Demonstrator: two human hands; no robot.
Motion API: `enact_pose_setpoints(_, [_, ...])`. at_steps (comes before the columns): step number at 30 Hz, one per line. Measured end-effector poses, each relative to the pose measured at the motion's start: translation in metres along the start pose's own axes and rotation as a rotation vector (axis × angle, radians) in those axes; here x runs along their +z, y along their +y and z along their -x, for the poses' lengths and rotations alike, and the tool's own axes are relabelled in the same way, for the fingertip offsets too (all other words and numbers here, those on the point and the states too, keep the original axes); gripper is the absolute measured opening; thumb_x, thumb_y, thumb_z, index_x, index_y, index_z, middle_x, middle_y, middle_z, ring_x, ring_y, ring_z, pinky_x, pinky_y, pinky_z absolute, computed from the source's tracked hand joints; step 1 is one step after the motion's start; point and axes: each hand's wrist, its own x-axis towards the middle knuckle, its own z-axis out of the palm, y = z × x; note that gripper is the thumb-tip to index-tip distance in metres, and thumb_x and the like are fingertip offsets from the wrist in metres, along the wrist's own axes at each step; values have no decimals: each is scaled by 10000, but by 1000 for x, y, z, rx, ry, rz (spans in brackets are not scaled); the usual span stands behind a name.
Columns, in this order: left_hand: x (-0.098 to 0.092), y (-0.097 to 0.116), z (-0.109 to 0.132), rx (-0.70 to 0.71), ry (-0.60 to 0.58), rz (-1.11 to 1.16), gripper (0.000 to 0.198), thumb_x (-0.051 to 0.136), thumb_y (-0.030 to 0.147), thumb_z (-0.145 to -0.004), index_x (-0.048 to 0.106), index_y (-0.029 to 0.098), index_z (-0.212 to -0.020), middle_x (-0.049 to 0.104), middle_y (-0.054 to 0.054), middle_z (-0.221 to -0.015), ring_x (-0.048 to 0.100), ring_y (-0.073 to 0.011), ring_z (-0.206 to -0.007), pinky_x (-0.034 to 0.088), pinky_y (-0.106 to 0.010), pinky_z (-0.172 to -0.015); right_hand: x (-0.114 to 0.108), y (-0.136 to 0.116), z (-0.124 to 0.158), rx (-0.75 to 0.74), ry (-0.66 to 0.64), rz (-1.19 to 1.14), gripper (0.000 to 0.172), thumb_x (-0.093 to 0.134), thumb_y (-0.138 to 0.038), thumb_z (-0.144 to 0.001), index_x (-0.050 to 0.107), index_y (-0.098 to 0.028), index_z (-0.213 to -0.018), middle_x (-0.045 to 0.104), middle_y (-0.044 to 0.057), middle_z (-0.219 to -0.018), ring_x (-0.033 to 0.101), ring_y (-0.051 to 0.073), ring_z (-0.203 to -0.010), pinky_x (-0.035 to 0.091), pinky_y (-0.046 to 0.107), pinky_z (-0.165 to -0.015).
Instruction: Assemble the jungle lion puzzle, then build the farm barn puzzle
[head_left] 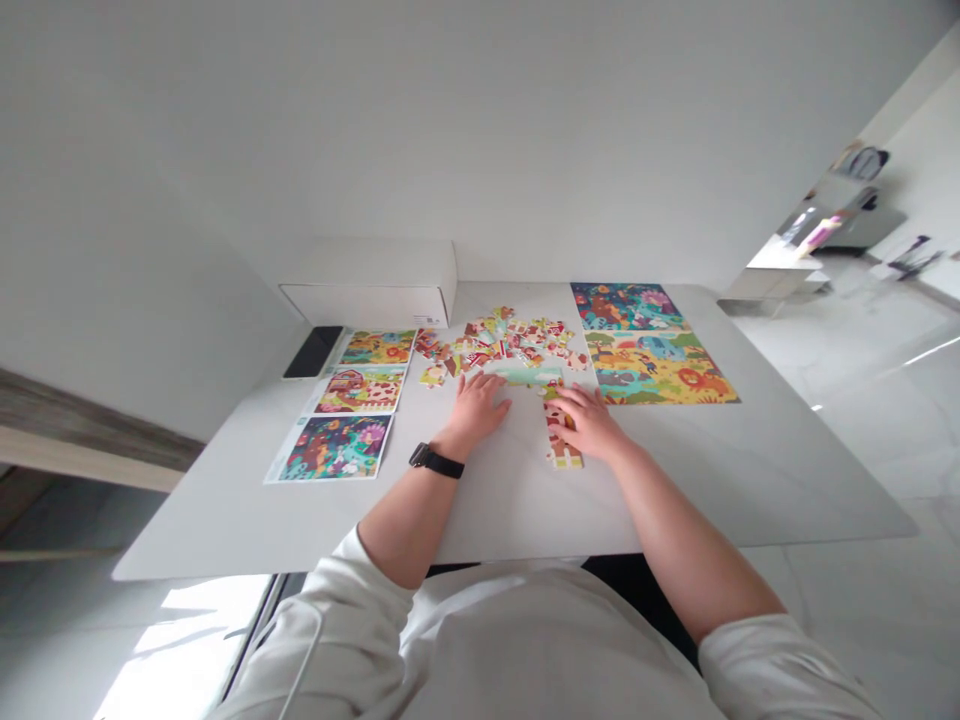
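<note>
A partly joined jigsaw puzzle lies on the table in an L shape. Its pale blue-green top strip (525,375) runs sideways, and its red, brown and yellow side column (566,458) comes down toward me. My left hand (478,408) rests with fingers stretched out, its fingertips at the left end of the strip. Over the column lies my right hand (591,422), fingers spread and touching the pieces, hiding part of them. Just beyond the strip is a heap of loose puzzle pieces (506,345), mostly red, green and cream.
Three picture sheets (337,447) lie on the left, with a dark phone (315,352) beside them. Behind them a white box (367,303) stands against the wall. Two finished colourful puzzles (660,367) lie at the right. The white table (757,480) has its near edge at my body.
</note>
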Motion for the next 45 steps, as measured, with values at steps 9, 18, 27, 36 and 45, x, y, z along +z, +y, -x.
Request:
enact_pose_setpoints(9, [1,6,1,-10,-77,0,518,669,347,-993,655,238,-1499,605,-113,-1642,444,-338,-1616,203,-613,-1398,-5,6,4,26,-12,-1,435,788,-347,-962,750,-341,-1396,599,88,-1643,469,426,-1578,309,777,-1289])
enact_pose_setpoints(18, [6,6,2,3,-47,9,505,694,325,-978,673,257,-1478,602,-125,-1641,472,-343,-1599,229,-638,-1386,-2,7,3,22,13,-49,435,807,-341,-934,763,-344,-1367,609,91,-1633,488,427,-1566,283,785,-1299])
enact_pose_setpoints(27, [-7,7,0,101,273,237,253,628,273,-1016,766,209,-1217,772,-124,-1305,715,-259,-1208,560,-426,-1105,-14,17,-1,78,383,-355,303,642,-415,-987,762,-279,-1230,763,116,-1345,691,318,-1304,521,550,-1187])
enact_pose_setpoints(36, [-11,37,17,155,-66,283,417,594,478,-1030,642,207,-716,653,-15,-699,513,-150,-643,354,-305,-642,-14,23,0,236,518,-450,221,691,-422,-866,534,-282,-797,769,95,-1111,707,298,-1091,619,456,-908])
enact_pose_setpoints(45, [1,36,19,150,-138,397,437,548,470,-1020,507,207,-674,478,32,-625,391,-128,-607,277,-307,-628,-14,17,4,186,519,-449,192,661,-381,-877,529,-280,-781,755,81,-1079,706,278,-1072,602,405,-843])
